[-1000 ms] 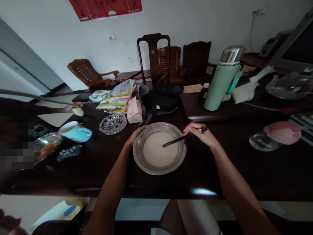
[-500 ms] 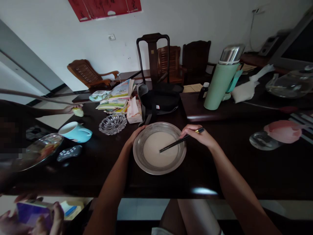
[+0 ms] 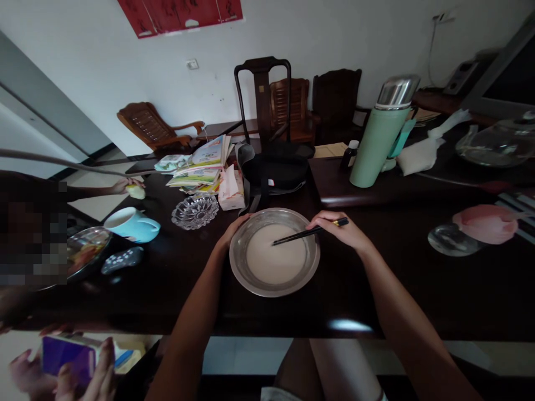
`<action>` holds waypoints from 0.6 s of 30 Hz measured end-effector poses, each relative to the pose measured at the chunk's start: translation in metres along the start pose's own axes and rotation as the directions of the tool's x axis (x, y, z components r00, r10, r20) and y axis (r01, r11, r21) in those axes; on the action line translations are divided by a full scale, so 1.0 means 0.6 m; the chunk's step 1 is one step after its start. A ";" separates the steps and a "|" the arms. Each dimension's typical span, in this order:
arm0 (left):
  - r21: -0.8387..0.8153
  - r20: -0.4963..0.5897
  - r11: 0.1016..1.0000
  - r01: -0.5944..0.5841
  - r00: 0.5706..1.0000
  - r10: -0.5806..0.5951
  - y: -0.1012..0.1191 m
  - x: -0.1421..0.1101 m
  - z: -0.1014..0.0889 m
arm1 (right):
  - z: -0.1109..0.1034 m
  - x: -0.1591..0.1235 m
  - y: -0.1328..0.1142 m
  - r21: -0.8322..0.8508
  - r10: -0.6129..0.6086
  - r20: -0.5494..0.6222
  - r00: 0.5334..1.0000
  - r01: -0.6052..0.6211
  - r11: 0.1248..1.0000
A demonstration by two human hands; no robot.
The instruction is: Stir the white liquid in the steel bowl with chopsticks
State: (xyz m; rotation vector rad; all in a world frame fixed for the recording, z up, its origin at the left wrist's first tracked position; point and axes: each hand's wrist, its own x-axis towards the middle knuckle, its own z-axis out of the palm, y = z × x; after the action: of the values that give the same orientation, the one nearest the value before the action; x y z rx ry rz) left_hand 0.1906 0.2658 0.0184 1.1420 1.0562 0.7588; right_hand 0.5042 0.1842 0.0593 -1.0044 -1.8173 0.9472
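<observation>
A round metal bowl (image 3: pixel 238 268) stands on the dark table in front of me, holding a smooth, off-white liquid (image 3: pixel 276 264). My left hand (image 3: pixel 234 230) is closed on the bowl's left side near the far rim, its fingertips partly hidden. In my right hand (image 3: pixel 340 229), above the right rim, is a pair of black chopsticks (image 3: pixel 297 235) with gold bands. They slant down to the left, held together, and their tips reach the liquid near the bowl's middle.
Left of the bowl are a glass dish (image 3: pixel 195 211), a tissue box (image 3: pixel 231 189), a blue mug (image 3: pixel 131 225) and a dark remote-like object (image 3: pixel 122 260). A green thermos (image 3: pixel 378 145) and a pink-lidded container (image 3: pixel 485 224) stand right. Another person's hands hold a phone (image 3: pixel 69 359) lower left.
The chopstick tips have moved slightly up in the bowl, and the chopsticks lie flatter. My left hand keeps its place on the bowl. The phone at lower left has shifted right.
</observation>
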 end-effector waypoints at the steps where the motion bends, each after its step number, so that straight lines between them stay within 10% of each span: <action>1: -0.002 0.002 1.000 -0.010 1.000 0.010 -0.001 0.000 0.000 | -0.003 -0.001 0.001 0.003 0.011 -0.048 0.999 -0.011 1.000; 9: -0.049 0.031 0.998 -0.042 0.999 0.044 -0.008 0.000 0.000 | 0.008 0.000 -0.004 0.085 0.007 0.092 0.996 -0.015 0.996; 15: -0.054 0.056 0.998 -0.020 0.998 0.023 -0.011 0.005 -0.004 | -0.012 -0.005 0.004 0.046 0.041 -0.138 0.990 -0.035 0.998; 18: -0.040 0.067 0.999 0.012 0.998 -0.009 -0.010 0.003 -0.007 | -0.007 -0.005 0.003 0.090 0.037 -0.045 0.998 -0.033 0.995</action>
State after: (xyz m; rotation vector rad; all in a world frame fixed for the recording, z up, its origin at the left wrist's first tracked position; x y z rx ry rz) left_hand 0.1871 0.2673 0.0117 1.1191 0.9864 0.7256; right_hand 0.5093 0.1828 0.0583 -0.9982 -1.7091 1.0090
